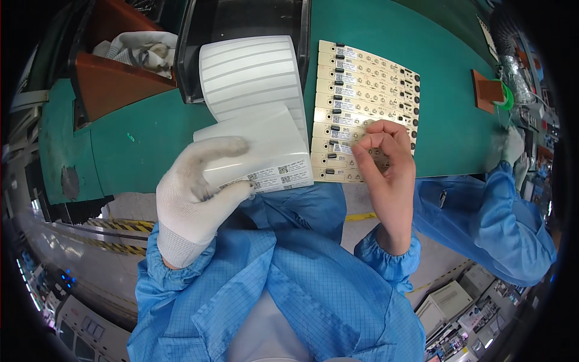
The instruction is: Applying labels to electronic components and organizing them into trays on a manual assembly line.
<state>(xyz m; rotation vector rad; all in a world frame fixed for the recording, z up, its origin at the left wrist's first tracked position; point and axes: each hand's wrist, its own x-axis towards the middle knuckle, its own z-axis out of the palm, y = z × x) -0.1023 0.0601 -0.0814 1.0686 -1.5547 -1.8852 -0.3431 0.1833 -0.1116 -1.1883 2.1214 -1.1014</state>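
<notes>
Labels (294, 168), small and printed, line the lower edge of a glossy white sheet (265, 136) at the centre of the frame, while others sit on pale boards (374, 90) right of centre, atop a green table (452, 145). A gloved left hand (192, 187) holds the sheet by its left side, thumb and forefinger apart across its face; its other fingers are out of my sight. Over the lower boards, a bare right hand (395, 190) has thumb and forefinger nearly together beside a label; from my remote seat I cannot tell whether they pinch it.

I judge the step in hand to be setting a label on the eighth board from the top. The next move, as I read it, calls for squaring that label with its neighbours and pressing it flat, then a fresh one for each of the two lowest boards, where I make out none.

By my count: ten boards, edge to edge in one column; eight labels on them, near the left ends; one sheet; one black tray (243, 18) at upper centre, one striped white liner (250, 66) partly over it; one orange bin (123, 87) at upper left. Labels on the sheet I cannot total, as the left hand covers part of it.
</notes>
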